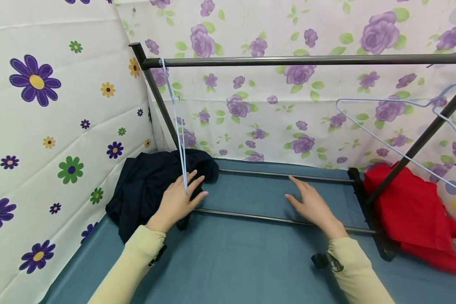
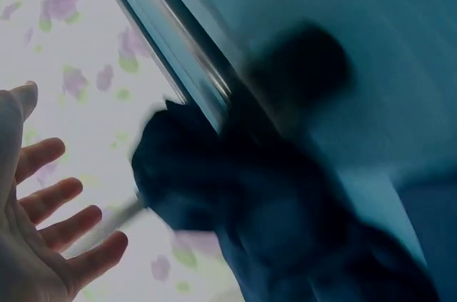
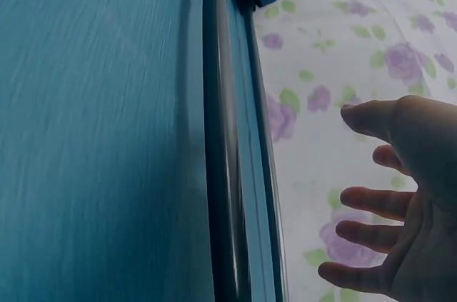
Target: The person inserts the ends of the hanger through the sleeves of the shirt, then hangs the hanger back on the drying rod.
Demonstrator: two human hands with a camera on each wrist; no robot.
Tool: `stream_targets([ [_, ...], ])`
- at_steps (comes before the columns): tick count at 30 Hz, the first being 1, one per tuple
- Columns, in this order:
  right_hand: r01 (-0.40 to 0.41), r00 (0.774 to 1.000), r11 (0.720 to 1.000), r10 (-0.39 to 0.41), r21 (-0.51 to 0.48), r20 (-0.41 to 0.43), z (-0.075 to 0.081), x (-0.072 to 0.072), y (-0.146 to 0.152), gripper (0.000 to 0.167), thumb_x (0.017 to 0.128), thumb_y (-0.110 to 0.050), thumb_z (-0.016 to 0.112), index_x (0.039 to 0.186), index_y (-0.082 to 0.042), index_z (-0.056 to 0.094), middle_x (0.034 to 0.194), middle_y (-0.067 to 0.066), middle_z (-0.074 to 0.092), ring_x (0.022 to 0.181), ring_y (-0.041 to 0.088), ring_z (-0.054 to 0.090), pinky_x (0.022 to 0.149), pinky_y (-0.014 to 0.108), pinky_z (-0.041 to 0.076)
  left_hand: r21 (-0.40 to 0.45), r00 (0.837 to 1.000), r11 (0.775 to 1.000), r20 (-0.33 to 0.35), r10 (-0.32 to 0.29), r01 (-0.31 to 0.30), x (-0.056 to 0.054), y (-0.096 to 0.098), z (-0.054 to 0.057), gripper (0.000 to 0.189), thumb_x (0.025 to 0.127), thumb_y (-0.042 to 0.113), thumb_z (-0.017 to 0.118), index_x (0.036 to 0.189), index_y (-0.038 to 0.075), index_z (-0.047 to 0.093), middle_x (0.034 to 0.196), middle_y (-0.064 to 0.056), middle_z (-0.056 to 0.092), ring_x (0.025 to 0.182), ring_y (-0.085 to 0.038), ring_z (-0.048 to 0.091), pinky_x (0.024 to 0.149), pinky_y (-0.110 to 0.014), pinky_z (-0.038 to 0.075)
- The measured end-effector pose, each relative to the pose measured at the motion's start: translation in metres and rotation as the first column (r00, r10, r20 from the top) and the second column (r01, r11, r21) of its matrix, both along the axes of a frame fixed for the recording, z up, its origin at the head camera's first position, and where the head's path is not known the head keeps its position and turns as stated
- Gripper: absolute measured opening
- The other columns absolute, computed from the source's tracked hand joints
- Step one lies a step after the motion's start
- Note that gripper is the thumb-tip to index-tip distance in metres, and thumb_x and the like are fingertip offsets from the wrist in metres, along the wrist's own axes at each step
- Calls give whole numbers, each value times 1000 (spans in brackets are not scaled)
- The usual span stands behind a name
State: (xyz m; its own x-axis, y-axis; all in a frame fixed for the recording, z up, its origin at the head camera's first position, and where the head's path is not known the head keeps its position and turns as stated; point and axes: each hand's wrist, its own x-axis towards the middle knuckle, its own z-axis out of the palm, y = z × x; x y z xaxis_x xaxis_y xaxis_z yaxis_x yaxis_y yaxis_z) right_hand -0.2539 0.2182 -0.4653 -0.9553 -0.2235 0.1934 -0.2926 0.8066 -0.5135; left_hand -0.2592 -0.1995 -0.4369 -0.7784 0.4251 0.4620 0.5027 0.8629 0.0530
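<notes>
My left hand point(image 1: 176, 204) is held out with spread fingers in front of a crumpled dark navy garment point(image 1: 144, 185) at the left end of the rack. A light blue wire hanger point(image 1: 173, 101), hung from the rail and seen edge-on, overlaps that hand in the head view. Nothing lies in its palm in the left wrist view, where the navy garment point(image 2: 264, 202) is blurred. My right hand point(image 1: 313, 204) reaches over the rack's lower bars, its fingers apart and holding nothing. In the right wrist view the right hand's fingers point(image 3: 375, 202) are loosely extended.
A dark metal clothes rack has a top rail point(image 1: 273, 61) and two lower bars point(image 1: 251, 216). Another blue hanger point(image 1: 384, 100) hangs at its right end. A red garment point(image 1: 414, 219) lies beside the right foot. Flowered sheets point(image 1: 243, 126) back the blue table surface point(image 1: 243, 261).
</notes>
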Motion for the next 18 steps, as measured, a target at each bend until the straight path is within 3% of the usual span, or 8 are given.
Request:
stream_targets([
  [8, -66, 997, 997, 65, -35, -35, 7, -9, -33, 68, 99, -25, 67, 158, -17, 34, 152, 22, 43, 134, 45, 45, 101, 64, 40, 52, 994, 993, -35, 108, -106, 6, -57, 19, 54, 96, 41, 68, 139, 8, 61, 144, -21, 53, 129, -43, 49, 94, -63, 46],
  [14, -158, 986, 986, 155, -56, -58, 17, -14, -71, 68, 96, -22, 71, 156, -17, 39, 151, 18, 46, 133, 41, 48, 102, 61, 42, 85, 975, 975, -58, 213, -207, 16, -96, 35, 51, 97, 35, 68, 138, 4, 61, 140, -26, 54, 124, -47, 52, 91, -65, 46],
  [18, -210, 976, 974, 204, -83, -73, 26, -18, -99, 64, 98, -25, 69, 155, -18, 41, 150, 15, 48, 135, 37, 47, 103, 58, 42, 110, 959, 955, -37, 282, -276, 24, -117, 46, 51, 98, 33, 67, 138, 3, 59, 140, -29, 52, 123, -49, 51, 91, -65, 45],
])
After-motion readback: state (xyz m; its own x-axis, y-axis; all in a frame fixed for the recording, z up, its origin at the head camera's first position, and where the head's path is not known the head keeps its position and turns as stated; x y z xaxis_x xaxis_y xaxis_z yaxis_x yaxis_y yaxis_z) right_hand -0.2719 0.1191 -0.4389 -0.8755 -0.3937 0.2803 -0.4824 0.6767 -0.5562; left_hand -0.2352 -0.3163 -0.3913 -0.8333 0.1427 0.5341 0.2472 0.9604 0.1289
